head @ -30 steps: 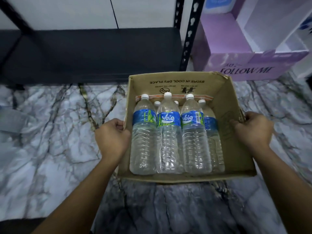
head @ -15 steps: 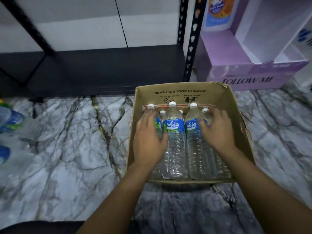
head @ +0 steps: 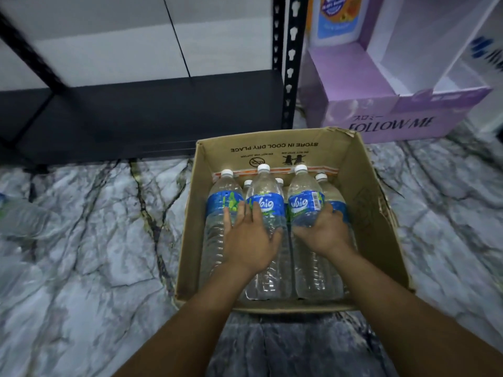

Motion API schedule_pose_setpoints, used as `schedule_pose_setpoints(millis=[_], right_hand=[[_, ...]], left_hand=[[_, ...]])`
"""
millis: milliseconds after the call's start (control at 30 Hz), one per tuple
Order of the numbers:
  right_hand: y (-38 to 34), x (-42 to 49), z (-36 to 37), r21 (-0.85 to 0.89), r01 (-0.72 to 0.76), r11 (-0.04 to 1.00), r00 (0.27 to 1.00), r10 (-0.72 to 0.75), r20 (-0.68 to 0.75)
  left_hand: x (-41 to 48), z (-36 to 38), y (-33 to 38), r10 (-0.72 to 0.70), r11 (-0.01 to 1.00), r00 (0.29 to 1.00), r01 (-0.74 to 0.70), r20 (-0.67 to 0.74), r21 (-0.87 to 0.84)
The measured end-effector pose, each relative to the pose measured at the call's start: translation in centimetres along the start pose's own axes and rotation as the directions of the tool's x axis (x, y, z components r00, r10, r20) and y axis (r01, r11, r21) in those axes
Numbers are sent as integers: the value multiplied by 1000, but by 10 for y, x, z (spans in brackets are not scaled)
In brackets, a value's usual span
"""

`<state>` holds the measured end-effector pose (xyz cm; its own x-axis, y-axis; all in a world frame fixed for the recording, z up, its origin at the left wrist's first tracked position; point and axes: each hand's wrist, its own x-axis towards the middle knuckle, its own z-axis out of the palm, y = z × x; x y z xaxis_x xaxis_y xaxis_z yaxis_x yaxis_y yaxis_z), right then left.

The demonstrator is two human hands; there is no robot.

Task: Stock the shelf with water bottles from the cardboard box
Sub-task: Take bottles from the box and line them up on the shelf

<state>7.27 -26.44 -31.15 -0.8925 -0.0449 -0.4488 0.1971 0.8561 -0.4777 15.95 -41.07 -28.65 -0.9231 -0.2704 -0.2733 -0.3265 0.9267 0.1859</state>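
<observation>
On the grey-veined marble floor [head: 95, 240], your two hands are down inside the open cardboard box [head: 364, 213] of water bottles [head: 268, 194].

Behind the box, a low matt black shelf [head: 152, 115] runs along a pale wall, and its perforated metal post [head: 291, 63] rises just beyond the box's far edge. A glossy lilac carton [head: 381, 115] stands behind the box to the right. Left of the box, well apart from it, a blurred clear bottle [head: 24, 219] lies on the floor. The box is plain brown corrugated board with black print on its far wall. The bottles in it are ribbed clear plastic with white caps and blue labels. Your left hand [head: 249, 238] lies flat, its fingers spread across the two leftmost bottles and not wrapped round either. Your right hand [head: 326, 232] curls round the bottle with the barcode [head: 302, 202], which is inside the box.
</observation>
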Motion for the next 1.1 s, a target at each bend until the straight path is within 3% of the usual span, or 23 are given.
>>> schedule_pose_setpoints(millis=[167, 300, 467, 600, 733, 867, 1000, 1100], right_hand=[[4, -3, -9, 102, 32, 994, 992, -20, -124], [9, -9, -23, 6, 88, 996, 976, -85, -201], [9, -13, -19, -148, 113, 983, 981, -134, -140], [8, -9, -18, -112, 66, 991, 992, -78, -99], [5, -12, -19, -141, 5, 990, 998, -14, -61], [6, -13, -20, -112, 24, 993, 995, -35, -90], [12, -21, -20, 12, 54, 998, 987, -51, -150], [16, -26, -23, 83, 83, 993, 976, -64, -210]], left_hand=[[8, 7, 11, -17, 1000, 999, 17, -28, 1], [13, 9, 16, -12, 999, 998, 10, -55, -39], [15, 12, 15, -40, 997, 995, 34, -96, -66], [11, 15, 14, -2, 994, 1000, 0, 20, 112], [17, 14, 21, -38, 984, 999, 33, 22, 177], [30, 14, 30, -118, 989, 993, 117, 9, 87], [37, 16, 31, -180, 976, 983, 183, 31, -119], [38, 14, 31, -193, 972, 980, 197, 39, -129]])
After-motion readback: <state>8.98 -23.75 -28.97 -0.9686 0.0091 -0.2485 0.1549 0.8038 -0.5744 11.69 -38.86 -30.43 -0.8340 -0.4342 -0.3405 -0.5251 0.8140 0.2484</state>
